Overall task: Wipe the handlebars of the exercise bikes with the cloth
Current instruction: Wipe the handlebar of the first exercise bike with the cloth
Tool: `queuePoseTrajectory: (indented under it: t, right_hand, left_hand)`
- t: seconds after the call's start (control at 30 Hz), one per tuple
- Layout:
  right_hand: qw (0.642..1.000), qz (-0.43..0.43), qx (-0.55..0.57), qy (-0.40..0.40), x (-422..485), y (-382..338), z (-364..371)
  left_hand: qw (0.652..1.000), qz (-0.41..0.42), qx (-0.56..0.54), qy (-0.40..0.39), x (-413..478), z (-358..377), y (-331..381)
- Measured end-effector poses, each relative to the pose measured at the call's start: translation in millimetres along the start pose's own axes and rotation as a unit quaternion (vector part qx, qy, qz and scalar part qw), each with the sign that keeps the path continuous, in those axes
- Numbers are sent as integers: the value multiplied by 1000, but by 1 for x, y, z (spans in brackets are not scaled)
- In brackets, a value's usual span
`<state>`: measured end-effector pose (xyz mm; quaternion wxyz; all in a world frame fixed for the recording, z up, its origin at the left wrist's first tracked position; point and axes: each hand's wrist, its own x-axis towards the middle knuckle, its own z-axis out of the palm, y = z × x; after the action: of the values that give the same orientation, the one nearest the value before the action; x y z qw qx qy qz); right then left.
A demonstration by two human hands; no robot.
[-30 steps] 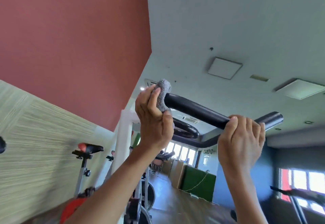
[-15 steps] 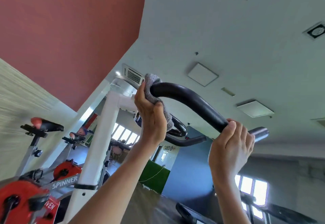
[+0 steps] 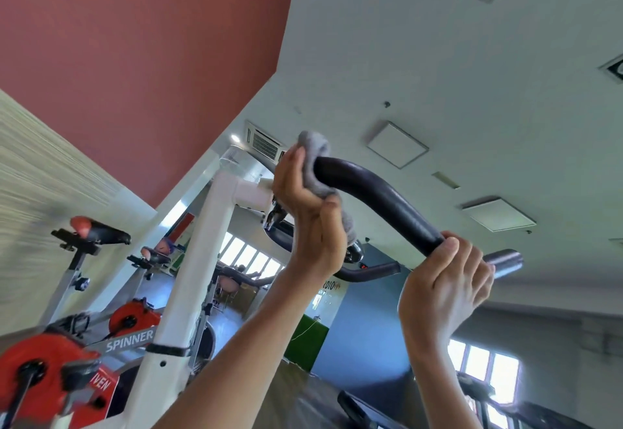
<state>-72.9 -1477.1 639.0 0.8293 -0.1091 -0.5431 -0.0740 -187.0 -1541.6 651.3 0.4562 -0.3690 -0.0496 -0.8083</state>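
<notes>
Two hands: both are raised on one black handlebar (image 3: 381, 196), seen from below against the ceiling.
Left hand (image 3: 310, 219): near the centre of the view; its fingers and thumb curl round the grey cloth (image 3: 315, 145) and the bar's upper end together.
Grey cloth: wrapped over the bar's tip, bunched at 12 o'clock of the left hand, with a fold hanging at the hand's 4 o'clock side.
Right hand (image 3: 441, 290): at 4 o'clock of the view; its fingers are closed round the lower stretch of the same bar.
Handlebar run: curves from the cloth down toward 4 o'clock; its end pokes out just past the right hand.
Bike frame: white post (image 3: 195, 277) at 8 o'clock, with "SPINNER" lettering beside it and a red flywheel (image 3: 43, 368) in the 8 o'clock corner.
Other bikes: saddles (image 3: 97, 231) at 9 o'clock, blurred.
Ceiling: air vent (image 3: 266, 144) just at 10 o'clock of the cloth.
</notes>
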Motion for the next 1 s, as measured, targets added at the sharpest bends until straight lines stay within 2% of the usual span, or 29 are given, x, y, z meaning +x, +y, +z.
queuePoseTrajectory:
  t: [0.07, 0.1, 0.27, 0.33, 0.4, 0.47, 0.57, 0.67, 0.77, 0.83, 0.9, 0.93, 1.0]
  right_hand:
    - [1000, 1, 0, -4, 1, 0, -1]
    - [1000, 1, -1, -10, 1, 0, -2]
    - [999, -22, 3, -41, 4, 2, -6]
    - [999, -24, 4, -47, 5, 3, -7]
    - [997, -35, -1, -64, 5, 5, -10]
    - [993, -72, -1, -90, 11, 14, -18]
    - [981, -136, -15, -134, 28, 40, -33]
    - [984, -113, -22, -133, 36, 51, -36]
    - [981, -115, -20, -153, 36, 49, -37]
    - [976, -144, -32, -162, 38, 55, -40]
    - [972, -160, -36, -166, 40, 61, -42]
    - [972, -160, -37, -168, 40, 62, -44]
    - [975, -140, -47, -169, 38, 57, -44]
  left_hand:
    - [992, 103, 69, -13, 4, 5, 1]
    - [989, 121, 88, -15, 5, 4, -2]
    - [991, 88, 101, -14, 6, -5, 2]
    - [976, 147, 158, -43, 3, 4, 17]
    - [939, 217, 248, -101, -7, 12, 30]
    - [900, 254, 324, -146, -11, 11, 37]
    - [858, 282, 388, -186, -2, -4, 38]
    - [819, 281, 445, -227, -5, 1, 48]
    - [720, 340, 494, -348, -29, 17, 58]
    - [690, 354, 505, -378, -28, 18, 63]
    - [704, 354, 505, -352, -12, 8, 64]
    - [724, 344, 504, -322, -3, 0, 63]
    - [787, 285, 483, -257, 16, -16, 59]
